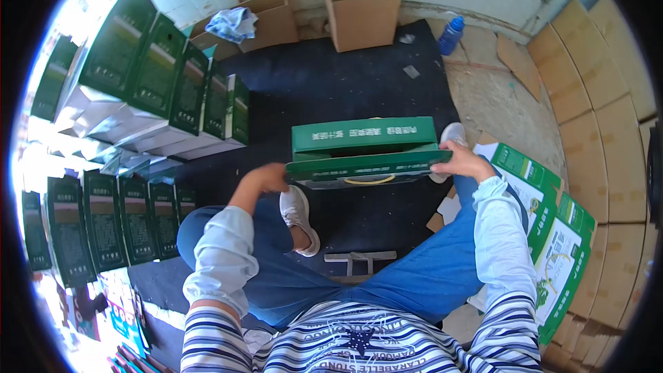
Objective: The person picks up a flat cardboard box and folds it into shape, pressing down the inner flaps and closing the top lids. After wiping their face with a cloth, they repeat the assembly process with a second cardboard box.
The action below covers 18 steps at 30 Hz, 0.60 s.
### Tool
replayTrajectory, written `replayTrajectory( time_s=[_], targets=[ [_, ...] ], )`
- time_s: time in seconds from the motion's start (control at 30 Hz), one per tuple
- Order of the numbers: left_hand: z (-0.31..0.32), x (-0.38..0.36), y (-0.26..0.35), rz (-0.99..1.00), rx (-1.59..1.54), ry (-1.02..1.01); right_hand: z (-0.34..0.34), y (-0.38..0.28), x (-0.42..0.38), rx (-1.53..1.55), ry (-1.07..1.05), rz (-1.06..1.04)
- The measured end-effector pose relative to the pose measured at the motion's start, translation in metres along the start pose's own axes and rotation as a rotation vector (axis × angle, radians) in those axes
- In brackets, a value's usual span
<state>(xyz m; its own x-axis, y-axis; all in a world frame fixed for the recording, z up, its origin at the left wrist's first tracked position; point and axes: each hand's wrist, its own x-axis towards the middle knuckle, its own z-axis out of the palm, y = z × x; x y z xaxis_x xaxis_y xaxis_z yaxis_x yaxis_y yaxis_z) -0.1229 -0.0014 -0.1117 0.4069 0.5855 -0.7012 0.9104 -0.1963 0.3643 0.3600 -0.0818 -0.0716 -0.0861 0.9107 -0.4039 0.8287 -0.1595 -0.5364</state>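
A green cardboard gift box (362, 135) with white lettering stands between my feet, its front panel or flap tilted out toward me. A yellow cord handle (369, 181) shows along that panel's near side. My right hand (464, 161) pinches the panel's right end, thumb on top. At the left end, my left hand (268, 179) is curled with its fingers right at the corner, partly blurred.
Rows of green boxes (141, 62) stand to the left. Flat green printed cartons (545, 221) lie at my right, beside stacked brown cartons (583, 138). Behind are an open brown carton (362, 21) and a blue bottle (451, 36). Black matting (331, 83) covers the floor.
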Motion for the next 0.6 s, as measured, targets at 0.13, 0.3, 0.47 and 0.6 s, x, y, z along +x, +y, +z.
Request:
replayTrajectory(
  time_s=[0.13, 0.3, 0.47, 0.6],
  targets=[
    [0.016, -0.001, 0.009, 0.090, -0.445, 0.021, 0.003, -0.013, 0.009, 0.313, -0.109, 0.100],
    [-0.028, 0.013, 0.003, -0.136, -0.776, 0.285, 0.005, -0.015, 0.045, 0.416, 0.043, 0.077],
    [-0.028, 0.059, -0.005, 0.020, -1.017, 0.634, 0.031, -0.026, 0.097, 0.514, 0.296, 0.266],
    [0.003, 0.107, -0.027, 0.035, -0.756, 0.598, 0.076, 0.006, 0.133, 0.746, 0.318, 0.182]
  ],
)
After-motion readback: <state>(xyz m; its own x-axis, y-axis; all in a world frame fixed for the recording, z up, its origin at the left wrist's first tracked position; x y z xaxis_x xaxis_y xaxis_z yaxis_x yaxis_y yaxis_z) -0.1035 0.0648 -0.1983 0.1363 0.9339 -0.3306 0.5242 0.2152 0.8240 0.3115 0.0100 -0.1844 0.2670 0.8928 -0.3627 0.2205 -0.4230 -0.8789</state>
